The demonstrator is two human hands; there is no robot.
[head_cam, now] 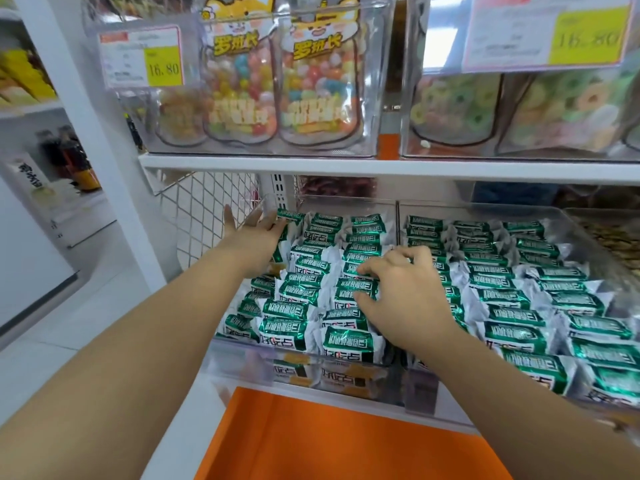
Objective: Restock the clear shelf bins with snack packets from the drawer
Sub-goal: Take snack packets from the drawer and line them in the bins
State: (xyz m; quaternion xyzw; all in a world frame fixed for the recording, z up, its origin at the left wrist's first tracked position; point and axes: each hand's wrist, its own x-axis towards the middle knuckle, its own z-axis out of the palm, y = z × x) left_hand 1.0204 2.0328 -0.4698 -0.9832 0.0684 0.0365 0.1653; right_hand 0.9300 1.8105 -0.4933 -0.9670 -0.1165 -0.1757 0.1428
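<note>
The right hand (401, 292) is curled, thumb and fingertips pinching a green-and-silver foil snack packet (356, 285) among rows packed in the clear plastic shelf bin (235, 355), while a far-left packet (290, 216) is touched by the spread left hand (254, 232).

**Bare hands and bare forearms, seen from a head-worn camera**

The left hand (254, 233) and right hand (405, 289) are uncovered, as are the left forearm (145, 327) and right forearm (512, 382), bare along the whole length in view. The skin looks smooth and even. The wide lens swells both arms toward the bottom corners. The fingers are slim, the nails too blurred to judge.
</note>
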